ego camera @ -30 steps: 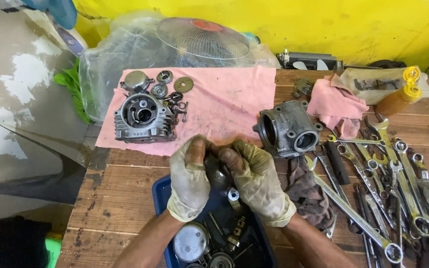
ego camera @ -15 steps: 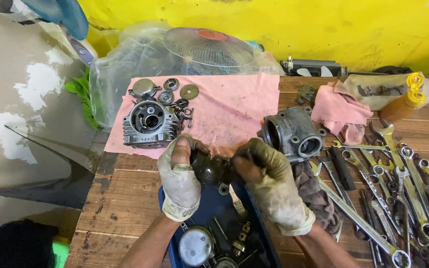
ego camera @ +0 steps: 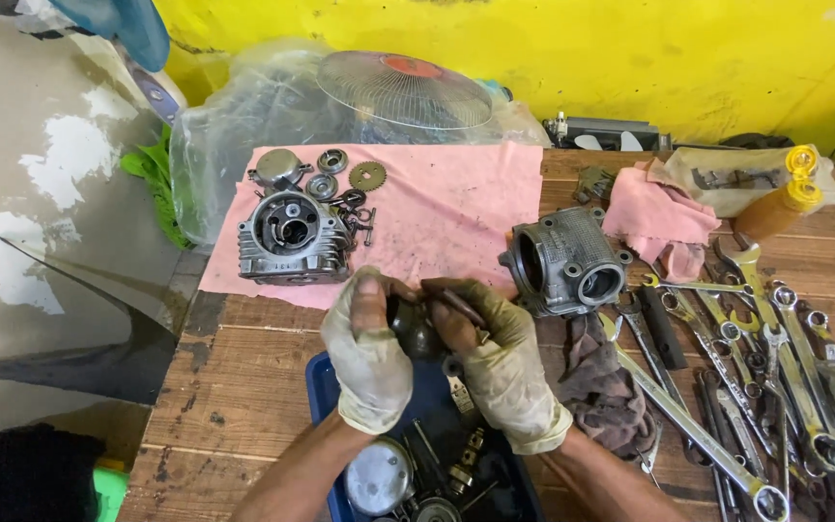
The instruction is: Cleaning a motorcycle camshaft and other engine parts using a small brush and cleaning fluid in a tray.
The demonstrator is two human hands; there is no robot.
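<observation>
While your two gloved hands have stayed bunched together over the far end of the blue tray [ego camera: 326,387], the view has drifted so they now sit a little lower and more central than a second ago, and the small dark metal part [ego camera: 416,333] between them has turned slightly in your fingers. Your left hand [ego camera: 367,353] is curled around its left side, thumb up along it, and your right hand [ego camera: 495,362] pinches it from the right, with a thin dark rod-like piece showing above the knuckles; both grips are pressed closed on that part, not spread. I judge that you are working the part loose or turning it over, not setting it down, since it hangs above the tray and touches nothing else. Nothing on the table [ego camera: 244,387] has shifted: the finned engine head [ego camera: 290,237] still sits on the left of the pink cloth [ego camera: 446,208], the grey cylinder block [ego camera: 567,261] just right of your hands, and the row of spanners [ego camera: 756,358] spreads along the right. As for packages, a clear plastic bag [ego camera: 234,126] bulges at the far left under a round wire fan guard [ego camera: 403,89], an amber squeeze bottle with a yellow cap [ego camera: 775,205] lies at the far right, and a crumpled pale bag [ego camera: 727,179] rests beside it; no label is legible.
</observation>
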